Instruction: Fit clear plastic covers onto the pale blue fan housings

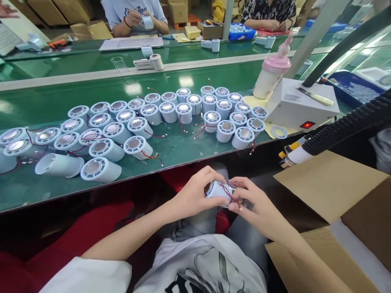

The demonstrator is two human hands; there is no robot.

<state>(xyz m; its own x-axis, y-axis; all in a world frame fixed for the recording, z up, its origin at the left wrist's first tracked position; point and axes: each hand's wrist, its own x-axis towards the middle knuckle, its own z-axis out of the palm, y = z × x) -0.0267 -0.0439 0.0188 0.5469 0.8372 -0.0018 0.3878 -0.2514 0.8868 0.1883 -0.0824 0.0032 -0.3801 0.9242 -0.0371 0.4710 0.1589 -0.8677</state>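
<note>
Above my lap, just off the bench edge, my left hand (203,193) is wrapped round a light blue plastic cylinder (217,192) with a dark round end and thin red and black wires. The fingers of my right hand (250,201) close on the cylinder's other end, where the wires and a clear, shiny part show; exactly what they pinch is partly hidden. Many similar blue cylinders (226,128) stand on the green bench with silvery discs on top and wires hanging out. A hollow blue sleeve (59,165) lies on its side at the left.
A grey box (301,106) with a lit red switch stands right, beside a pink-lidded cup (270,75). A black corrugated hose (345,124) reaches over an open cardboard box (336,187). Two people work across the green conveyor (91,73), one holding a blue part.
</note>
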